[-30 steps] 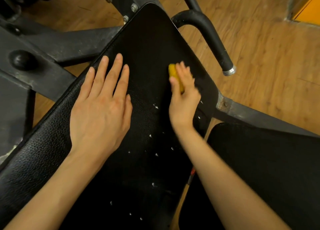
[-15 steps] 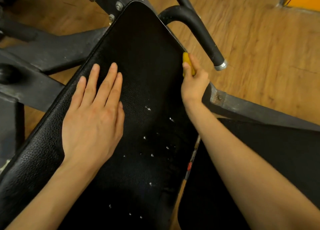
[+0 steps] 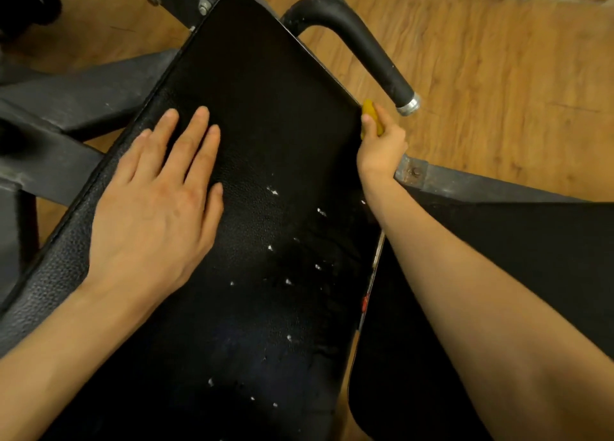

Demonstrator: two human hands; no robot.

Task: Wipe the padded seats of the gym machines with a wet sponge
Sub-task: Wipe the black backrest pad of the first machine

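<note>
Yellow sponge [image 3: 371,116] soft, light, squashes easily; right hand [image 3: 382,144] pinches it at padded seat [image 3: 259,108] right edge. Left hand [image 3: 156,204] flat, fingers straight, pressing seat.

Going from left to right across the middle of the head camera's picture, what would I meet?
Grey frame bar → left hand, flat on the black pad → white specks → right hand gripping the yellow sponge → handle's metal tip → wooden floor.

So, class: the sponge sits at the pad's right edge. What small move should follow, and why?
Probably sweep the sponge in the right hand back inward and toward the body, since white flecks dot the pad there while the left hand steadies it.
</note>
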